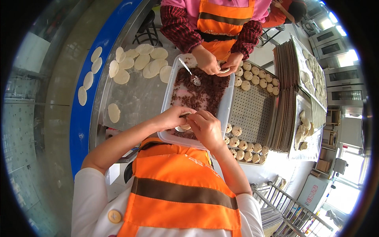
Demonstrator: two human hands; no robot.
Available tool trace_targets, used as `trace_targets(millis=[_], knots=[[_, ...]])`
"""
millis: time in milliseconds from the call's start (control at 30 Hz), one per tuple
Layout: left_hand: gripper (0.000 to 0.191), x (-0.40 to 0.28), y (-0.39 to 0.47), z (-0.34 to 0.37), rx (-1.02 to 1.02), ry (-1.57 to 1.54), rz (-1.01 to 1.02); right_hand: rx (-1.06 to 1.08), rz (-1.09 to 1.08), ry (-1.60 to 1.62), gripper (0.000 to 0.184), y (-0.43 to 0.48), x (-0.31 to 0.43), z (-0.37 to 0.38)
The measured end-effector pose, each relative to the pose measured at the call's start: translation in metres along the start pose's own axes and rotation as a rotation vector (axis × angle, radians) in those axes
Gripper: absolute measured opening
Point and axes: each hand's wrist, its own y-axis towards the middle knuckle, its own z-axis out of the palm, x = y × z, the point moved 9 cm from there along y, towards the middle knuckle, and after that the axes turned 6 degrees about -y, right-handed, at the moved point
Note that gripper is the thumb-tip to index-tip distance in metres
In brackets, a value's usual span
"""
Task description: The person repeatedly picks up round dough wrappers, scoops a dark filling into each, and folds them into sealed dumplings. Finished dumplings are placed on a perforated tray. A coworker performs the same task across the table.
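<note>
My left hand (172, 118) cups a round dough wrapper (186, 113) over the near end of a clear plastic tub (163, 108). The fingertips of my right hand (208, 126) pinch the wrapper's edge, and they partly hide it. Dark reddish-brown filling (214, 92) is spread across the tub's floor. Just below my left hand a spoon (179, 129) shows in part. Another metal spoon (195, 80) lies on the filling at the far end, its handle leaning on the tub's rim.
Opposite me, a person's hands (207, 60) hold another wrapper. Flat dough rounds (142, 61) lie on the metal table (134, 99) at left, more on its blue edge (79, 118). At right, a perforated tray (250, 106) carries pleated buns (237, 130) beside stacked trays (285, 118).
</note>
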Motion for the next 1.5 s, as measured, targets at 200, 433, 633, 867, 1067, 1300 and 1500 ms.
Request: trace_targets(millis=[200,433,633,867,1067,1300,1500], knots=[[0.043,-0.008,-0.009,0.005,0.171,-0.532,-0.086,-0.035,0.116,0.037,0.012,-0.005,-0.015,-0.004],[0.039,-0.013,-0.012,0.004,0.093,-0.358,-0.021,-0.098,0.006,0.070,0.016,-0.003,0.000,-0.014],[0.040,-0.006,-0.011,0.002,0.049,-0.276,-0.061,0.083,0.131,0.120,0.017,0.003,-0.010,-0.001],[0.041,-0.002,-0.008,-0.001,0.035,-0.121,-0.065,0.083,0.023,0.004,0.012,0.009,-0.001,0.000],[0.039,-0.016,-0.007,0.007,0.150,0.107,-0.016,0.191,-0.159,-0.015,0.015,0.010,0.020,0.007],[0.053,-0.066,-0.013,0.003,0.315,-0.201,-0.030,0.157,0.120,0.131,0.014,0.039,0.000,-0.027],[0.056,-0.082,-0.023,-0.004,-0.089,-0.363,0.415,-0.124,0.274,0.191,0.010,0.033,0.000,-0.045]])
